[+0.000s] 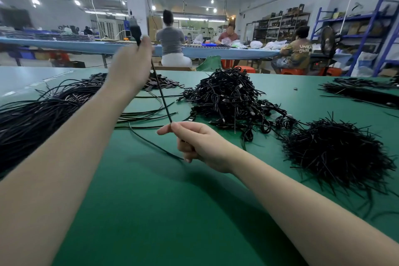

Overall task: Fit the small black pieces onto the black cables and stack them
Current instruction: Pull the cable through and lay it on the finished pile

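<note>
My left hand (pixel 131 65) is raised above the green table (pixel 151 201) and grips the upper end of a black cable (pixel 162 95), whose black plug end (pixel 135 33) sticks up past my fingers. The cable runs taut down to my right hand (pixel 194 142), which pinches it lower down; its tail trails left across the table. A pile of small black pieces (pixel 159 83) lies behind my left wrist. Straight black cables (pixel 43 110) are bundled at the left.
A tangled heap of cables with connectors (pixel 228 97) sits at centre right, a bristly heap of thin black strands (pixel 336 153) at the right, more cables (pixel 362 90) at the far right. Other workers sit at a blue bench (pixel 86 46) beyond.
</note>
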`<state>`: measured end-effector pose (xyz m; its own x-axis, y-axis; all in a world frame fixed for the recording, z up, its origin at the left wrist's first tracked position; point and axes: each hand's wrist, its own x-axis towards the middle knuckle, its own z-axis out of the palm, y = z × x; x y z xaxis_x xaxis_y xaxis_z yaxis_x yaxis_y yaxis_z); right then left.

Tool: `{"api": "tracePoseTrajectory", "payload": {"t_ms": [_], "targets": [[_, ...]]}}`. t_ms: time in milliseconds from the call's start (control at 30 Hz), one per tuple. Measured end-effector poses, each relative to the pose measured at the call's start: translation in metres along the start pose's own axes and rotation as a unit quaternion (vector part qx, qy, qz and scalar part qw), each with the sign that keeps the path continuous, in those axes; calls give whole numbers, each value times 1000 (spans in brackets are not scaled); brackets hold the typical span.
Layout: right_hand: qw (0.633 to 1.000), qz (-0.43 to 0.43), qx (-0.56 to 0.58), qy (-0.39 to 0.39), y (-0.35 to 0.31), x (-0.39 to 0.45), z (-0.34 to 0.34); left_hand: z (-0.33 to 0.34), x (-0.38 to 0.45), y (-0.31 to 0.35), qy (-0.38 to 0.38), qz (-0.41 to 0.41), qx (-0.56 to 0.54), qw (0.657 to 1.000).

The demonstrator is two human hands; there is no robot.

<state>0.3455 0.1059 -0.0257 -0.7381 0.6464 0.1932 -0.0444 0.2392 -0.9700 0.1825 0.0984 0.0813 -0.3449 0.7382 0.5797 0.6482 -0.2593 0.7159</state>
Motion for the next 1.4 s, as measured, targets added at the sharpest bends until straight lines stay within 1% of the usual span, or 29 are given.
{"api": "tracePoseTrajectory", "payload": {"t_ms": [33, 67, 100, 133, 167, 200, 233, 300, 333, 367, 400, 433, 500, 533, 567, 600, 667, 700, 733, 800, 867, 933, 967, 1000, 1033, 1100, 1167, 1267, 1400], "targets": [[1000, 12, -3, -1, 1, 0, -4, -4, 2, 5, 5, 3, -92, 996], [1000, 22, -7, 3, 2, 0, -9, -6, 2, 11, -25, -11, -233, 972], [999, 32, -13, 12, 3, 0, -14, -9, 0, 17, -92, -28, -380, 920], [998, 44, -20, 28, 4, 0, -18, -11, -2, 20, -172, -43, -490, 854], [997, 54, -27, 54, 5, -1, -21, -14, -3, 22, -249, -53, -537, 804], [993, 59, -36, 92, 5, -2, -23, -17, -6, 24, -325, -57, -524, 785], [987, 52, -53, 140, 5, -3, -26, -19, -8, 23, -402, -62, -470, 784], [968, 14, -86, 235, 2, -4, -33, -15, -13, 17, -546, -102, -248, 794], [961, -9, -86, 264, -1, -4, -35, -9, -17, 13, -590, -140, -116, 787], [957, -32, -76, 278, -4, -3, -37, -1, -20, 8, -599, -175, -18, 781], [957, -52, -61, 278, -8, -1, -36, 7, -23, 5, -579, -199, 32, 790], [961, -64, -45, 266, -12, 0, -33, 15, -25, 2, -538, -206, 31, 817], [976, -64, -7, 206, -16, 2, -23, 25, -22, -2, -399, -201, -110, 888], [985, -56, 6, 161, -16, 3, -19, 24, -18, -1, -328, -202, -207, 900], [992, -44, 6, 115, -14, 3, -15, 20, -15, 0, -274, -195, -290, 896], [997, -28, -2, 74, -11, 2, -12, 15, -11, 3, -249, -182, -357, 882], [999, 18, -28, 38, -5, 0, -11, 3, -7, 9, -264, -140, -472, 830], [997, 41, -47, 48, -3, 0, -12, -2, -8, 12, -282, -121, -504, 807], [993, 61, -72, 76, -1, -1, -14, -6, -8, 13, -302, -107, -511, 798], [972, 87, -133, 171, 0, -2, -21, -13, -5, 11, -356, -87, -471, 802], [944, 84, -157, 279, -2, -3, -30, -14, -7, 8, -459, -94, -354, 810], [926, 43, -139, 349, -8, -1, -36, -3, -14, 4, -560, -123, -143, 807], [919, 14, -145, 368, -12, 0, -36, 4, -19, 2, -577, -145, -50, 802], [911, -20, -165, 378, -17, 3, -33, 14, -23, 1, -567, -166, 0, 807], [904, -54, -188, 380, -22, 5, -28, 23, -26, 0, -534, -186, -10, 825], [909, -103, -198, 353, -30, 9, -14, 36, -23, -4, -399, -226, -164, 874], [938, -105, -165, 286, -29, 10, 0, 35, -18, -7, -285, -221, -290, 886], [978, -38, -64, 196, -15, 8, 10, 29, -14, -6, -301, -188, -377, 855], [972, -1, -78, 223, -2, 3, -1, 29, -18, 0, -290, -183, -437, 831]]}}
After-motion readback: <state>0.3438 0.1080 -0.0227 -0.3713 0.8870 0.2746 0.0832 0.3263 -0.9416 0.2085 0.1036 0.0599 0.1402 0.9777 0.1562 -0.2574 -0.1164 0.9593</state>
